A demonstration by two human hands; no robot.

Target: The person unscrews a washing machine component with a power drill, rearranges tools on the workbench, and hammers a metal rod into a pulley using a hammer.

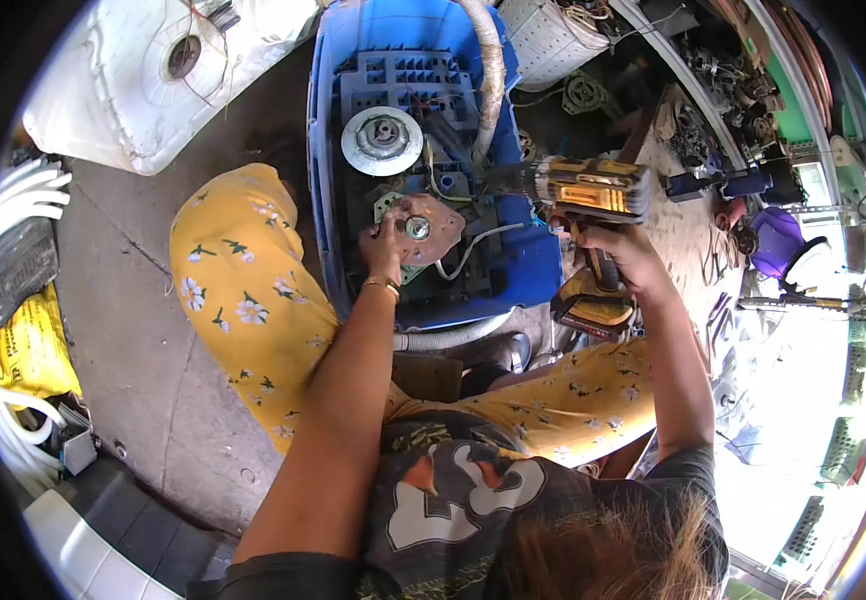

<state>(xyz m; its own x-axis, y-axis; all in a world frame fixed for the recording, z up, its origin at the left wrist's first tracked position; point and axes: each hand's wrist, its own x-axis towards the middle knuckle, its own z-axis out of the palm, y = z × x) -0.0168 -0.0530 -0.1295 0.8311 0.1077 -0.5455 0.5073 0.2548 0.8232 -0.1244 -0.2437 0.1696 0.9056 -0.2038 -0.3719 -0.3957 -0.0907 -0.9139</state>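
Note:
My left hand [383, 250] grips the left edge of a rusty brown metal plate [441, 232] with a shiny round centre. The plate is over the inside of a blue plastic machine body [321, 190]. In my right hand [621, 250] is a yellow and black cordless drill [588, 190], held by its handle. Its front end points left over the blue body's right side, apart from the plate. Beyond the plate sits a round pale pulley wheel [381, 142]. A greenish metal part shows partly beneath the plate.
A ribbed grey hose [486, 70] runs down the blue body's far right side. A white plastic tub [123, 80] stands at the upper left. A yellow bag [38, 345] lies at the left. At the right are shelves of parts and a purple item [776, 242].

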